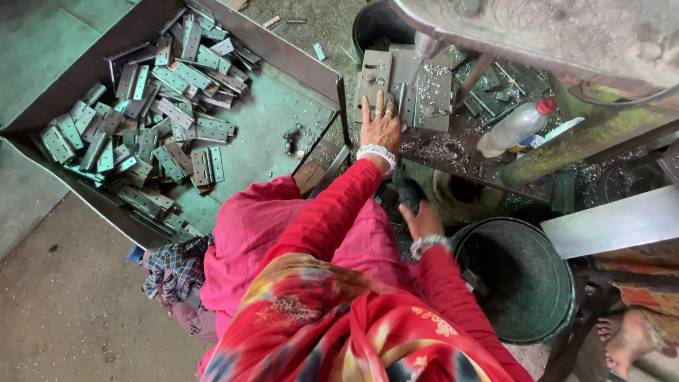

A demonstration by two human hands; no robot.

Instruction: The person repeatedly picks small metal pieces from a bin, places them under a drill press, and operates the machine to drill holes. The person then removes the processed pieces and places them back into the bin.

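Left hand [382,126] lies flat, fingers spread, pinning a grey metal plate [373,79] on the far drill table [453,152], right beside the drill bit [423,51]. Right hand [419,216], nearer, is clamped round a dark handle [404,189]. The risk is that the fingers sit close to the bit, so a slipping plate could drag them in. Sharp metal shavings [433,83] could also cut the palm.
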